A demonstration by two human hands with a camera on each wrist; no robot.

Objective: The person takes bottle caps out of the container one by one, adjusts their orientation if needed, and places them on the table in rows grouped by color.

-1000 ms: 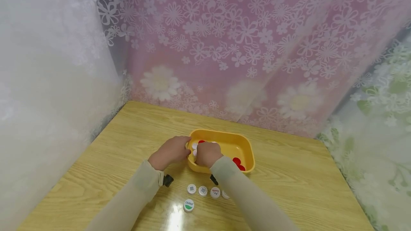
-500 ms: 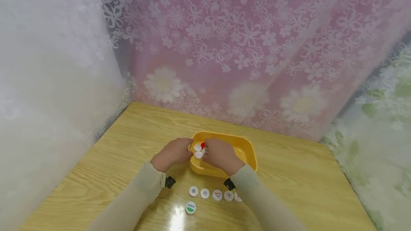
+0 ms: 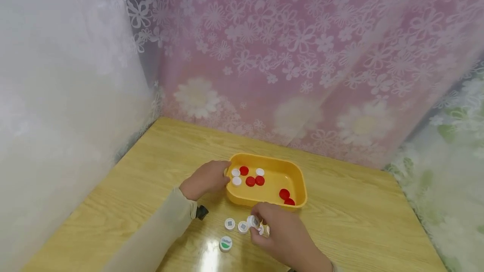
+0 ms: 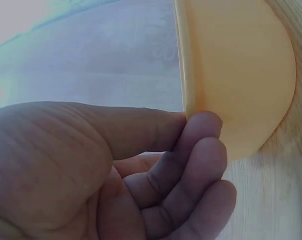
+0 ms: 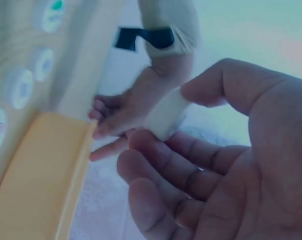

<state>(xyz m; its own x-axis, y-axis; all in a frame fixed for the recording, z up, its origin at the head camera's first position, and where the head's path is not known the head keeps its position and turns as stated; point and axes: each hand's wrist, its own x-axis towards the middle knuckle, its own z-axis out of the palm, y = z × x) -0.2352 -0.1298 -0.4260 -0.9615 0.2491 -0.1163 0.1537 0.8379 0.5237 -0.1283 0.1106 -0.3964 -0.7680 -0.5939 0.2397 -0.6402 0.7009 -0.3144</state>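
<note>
With thumb and index finger, my left hand (image 3: 208,177) pinches the left rim of a yellow plastic tray (image 3: 242,200); the left wrist view shows this grip on the tray wall (image 4: 240,70) closely. My right hand (image 3: 283,234), in front of the tray, holds a white bottle cap (image 3: 253,221) between thumb and fingers, above a row of caps on the table. In the right wrist view that cap (image 5: 166,115) is blurred. Inside the tray lie several red caps (image 3: 250,181) and white caps (image 3: 236,181).
White caps (image 3: 230,223) with printed tops line up on the wooden table (image 3: 340,209) before the tray, some partly hidden by my right hand. Nearer lies a cap with a green mark (image 3: 225,244). Floral curtains (image 3: 295,108) surround the table.
My right hand has come out of the tray toward me with a white cap, uncovering the red and white caps inside. My left hand has stayed at the rim.
</note>
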